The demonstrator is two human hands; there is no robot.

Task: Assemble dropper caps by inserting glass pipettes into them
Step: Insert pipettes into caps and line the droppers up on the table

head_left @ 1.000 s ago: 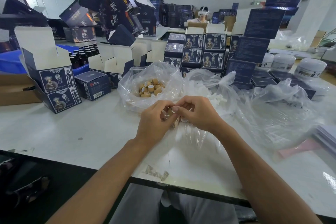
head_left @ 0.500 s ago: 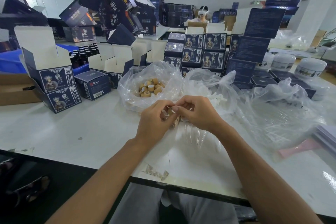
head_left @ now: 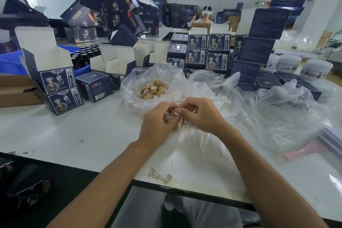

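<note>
A tan dropper cap [head_left: 174, 112], its white inner face turned toward the camera, sits pinched between two hands just in front of an open clear plastic bag of caps [head_left: 153, 89] on a white worktable [head_left: 74, 131]. The left hand [head_left: 157, 122] curls its fingers round the cap from one side; the right hand [head_left: 201, 114] meets it from the other, fingertips pressed together on the small part, though whether they close on the cap itself or on a pipette cannot be told. Below the hands, nearer the table's front edge than the bag, several thin glass pipettes [head_left: 196, 139] lie fanned on clear film, hard to count against the white surface. Just to the right of the cap bag, a second clear bag [head_left: 212, 87] holds white parts too blurred to identify, and further crumpled plastic [head_left: 288, 114] spreads beyond it. To the left of the cap bag stand open dark-blue cartons [head_left: 55, 87] printed with a costumed figure, with a small closed blue box [head_left: 94, 86] between them and the bag. Behind the bag, more printed cartons [head_left: 207, 52] are stacked, with dark bottles [head_left: 83, 57] in a blue tray behind and to the left. White jars [head_left: 314, 69] stand far to the right of the bag. A person in a headset [head_left: 204, 15] sits at a table well behind it.
</note>
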